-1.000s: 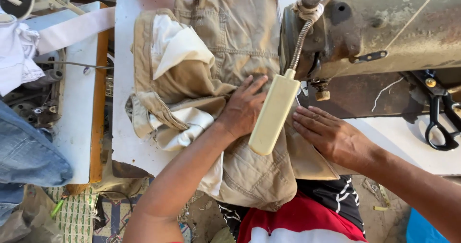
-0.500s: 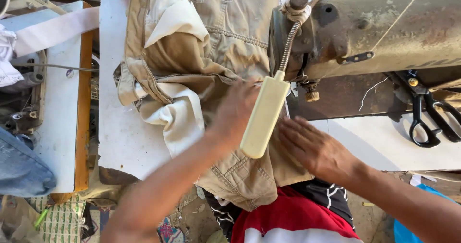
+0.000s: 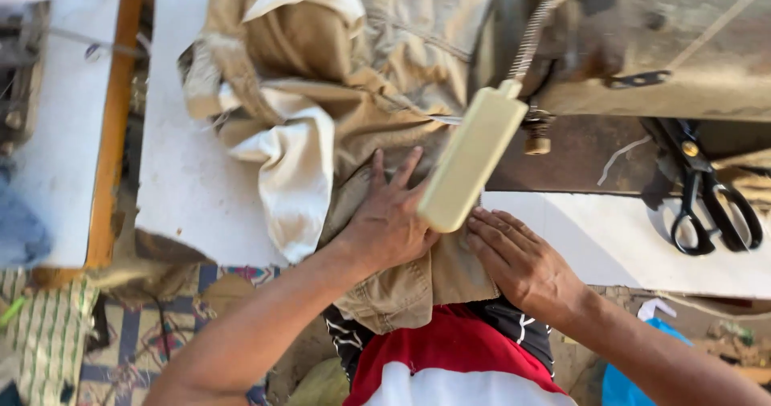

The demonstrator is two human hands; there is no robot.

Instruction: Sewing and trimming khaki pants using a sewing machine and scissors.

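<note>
Khaki garment (image 3: pixel 385 93) w/ white lining, bunched flat on white table, draping over front edge

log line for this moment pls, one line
left hand flat on tan garment | right hand flat on its edge by sewing machine | scissors on table

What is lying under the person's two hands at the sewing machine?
Tan garment fabric lies under the left hand and right hand, spread over the white table. The cream lamp hides the fabric between them.
</note>
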